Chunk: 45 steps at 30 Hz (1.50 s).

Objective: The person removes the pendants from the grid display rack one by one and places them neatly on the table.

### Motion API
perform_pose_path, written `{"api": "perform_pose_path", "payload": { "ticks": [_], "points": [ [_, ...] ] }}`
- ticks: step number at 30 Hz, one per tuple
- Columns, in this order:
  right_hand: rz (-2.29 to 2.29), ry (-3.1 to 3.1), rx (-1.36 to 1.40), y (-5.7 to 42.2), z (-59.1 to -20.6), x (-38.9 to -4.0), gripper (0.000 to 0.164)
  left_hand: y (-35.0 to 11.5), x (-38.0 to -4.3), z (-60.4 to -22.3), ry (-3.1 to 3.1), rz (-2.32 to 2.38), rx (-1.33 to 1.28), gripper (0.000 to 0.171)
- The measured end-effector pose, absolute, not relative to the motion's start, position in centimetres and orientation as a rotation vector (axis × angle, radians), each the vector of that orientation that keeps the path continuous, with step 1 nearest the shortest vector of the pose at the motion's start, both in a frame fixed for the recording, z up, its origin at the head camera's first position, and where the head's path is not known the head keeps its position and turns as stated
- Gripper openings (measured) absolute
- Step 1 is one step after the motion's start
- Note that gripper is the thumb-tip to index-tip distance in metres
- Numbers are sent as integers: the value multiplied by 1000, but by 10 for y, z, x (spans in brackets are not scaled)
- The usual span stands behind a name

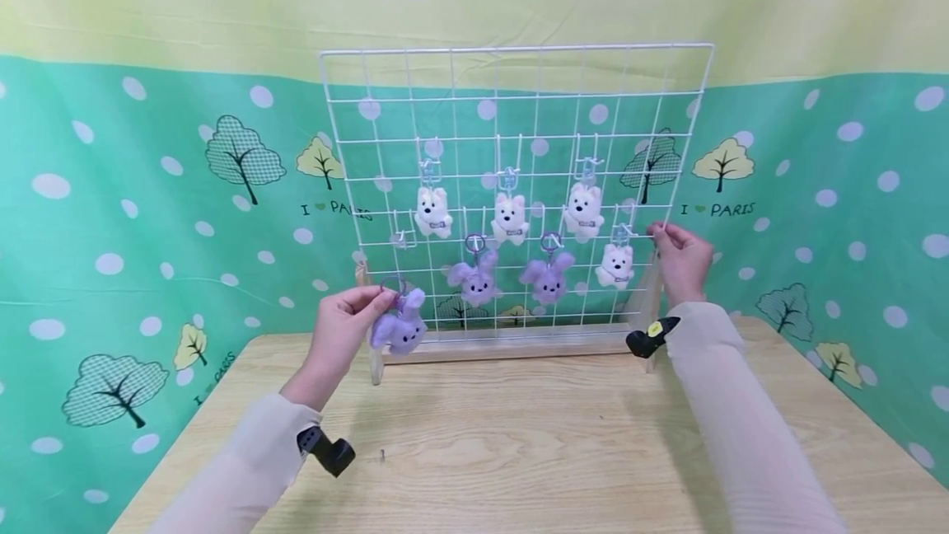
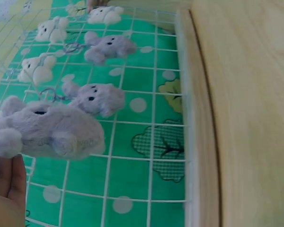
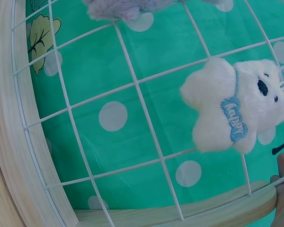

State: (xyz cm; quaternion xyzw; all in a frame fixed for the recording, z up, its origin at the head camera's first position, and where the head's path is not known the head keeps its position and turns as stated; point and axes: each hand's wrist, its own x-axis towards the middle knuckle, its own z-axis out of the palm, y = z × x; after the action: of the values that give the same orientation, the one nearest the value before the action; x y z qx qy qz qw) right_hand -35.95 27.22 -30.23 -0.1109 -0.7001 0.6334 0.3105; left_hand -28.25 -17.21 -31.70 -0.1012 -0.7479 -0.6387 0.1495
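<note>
Cloth of green colour with pale dots (image 1: 109, 262) is seen at the far left, behind the pale wooden counter (image 1: 482, 443). Next comes the left hand (image 1: 337, 332), whose grip is clamped, thumb against fingers, on the top of a light purple plush rabbit keychain (image 1: 404, 328). This rabbit is held before the lower left part of a white wire grid (image 1: 516, 48), which is carried by a light wooden stand (image 1: 511, 348). Above the rabbit, a white hook (image 1: 403, 239) is seen, on which no keychain is hung.

Further to the right, a first white plush dog (image 1: 433, 211) is hung in the upper row, then a second purple rabbit (image 1: 476, 280) in the lower row, a second white dog (image 1: 510, 218) above, a third purple rabbit (image 1: 549, 280) below, a third white dog (image 1: 584, 210) above and a fourth white dog (image 1: 615, 265) below. At the right edge, the grid's side is pinched by the grip of the right hand (image 1: 684, 260).

Six keychains are thus already placed. The hanging may be judged as nearly finished: only the held rabbit seems to be left, and for it the bare hook appears to be suitable.
</note>
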Motion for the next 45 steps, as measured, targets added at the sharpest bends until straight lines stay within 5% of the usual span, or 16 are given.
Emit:
{"api": "perform_pose_path", "payload": {
  "ticks": [18, 45],
  "points": [
    [1691, -1840, -295, 271, -306, -360, 40, -167, -247, -370, -2243, -1923, -370, 19],
    [1665, -1847, -275, 270, -303, -358, 40, -174, -225, -419, -2324, -1988, -947, 20]
  ]
}}
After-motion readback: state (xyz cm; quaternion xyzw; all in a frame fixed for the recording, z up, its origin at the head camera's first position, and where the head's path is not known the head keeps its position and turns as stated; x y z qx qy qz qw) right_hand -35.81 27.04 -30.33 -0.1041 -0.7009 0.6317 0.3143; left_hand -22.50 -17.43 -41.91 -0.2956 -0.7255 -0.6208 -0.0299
